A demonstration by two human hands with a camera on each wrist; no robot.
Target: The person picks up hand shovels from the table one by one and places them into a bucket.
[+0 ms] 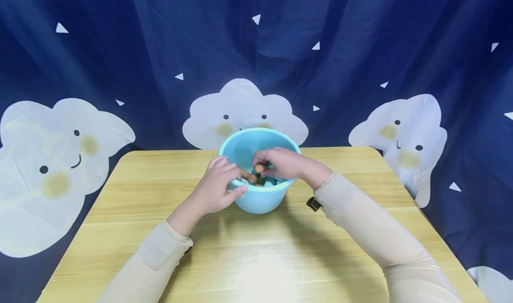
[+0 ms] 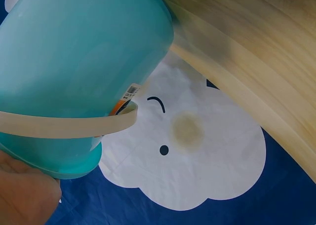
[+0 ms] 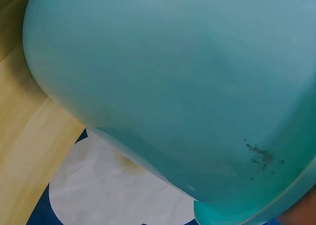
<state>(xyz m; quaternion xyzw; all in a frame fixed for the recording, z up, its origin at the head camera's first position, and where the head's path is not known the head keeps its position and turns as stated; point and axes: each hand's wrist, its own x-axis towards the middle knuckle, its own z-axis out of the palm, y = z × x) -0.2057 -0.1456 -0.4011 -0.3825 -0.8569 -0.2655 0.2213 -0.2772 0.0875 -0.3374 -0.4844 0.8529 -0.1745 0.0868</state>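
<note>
A light blue plastic bucket [image 1: 262, 201] stands upright at the far middle of the table. My left hand [image 1: 216, 186] grips its rim on the near left side, with the thumb along the front. Inside the bucket, the fingers of my right hand [image 1: 285, 162] pinch a brown, round-ended wooden handle [image 1: 260, 168]; whatever it belongs to is hidden. Just left of it lies another brown wooden handle [image 1: 249, 177], close to my left fingers. More items at the bottom are mostly covered by the rim and hands. In both wrist views, the bucket's outer wall [image 3: 163, 77] fills much of the picture.
A pale carrying handle [image 2: 54, 126] hangs across the bucket's outside, near a small label [image 2: 129, 94]. Under the bucket spreads a wood-grain table [image 1: 256, 254]. Behind its far edge hangs a dark blue curtain [image 1: 160, 26] with clouds.
</note>
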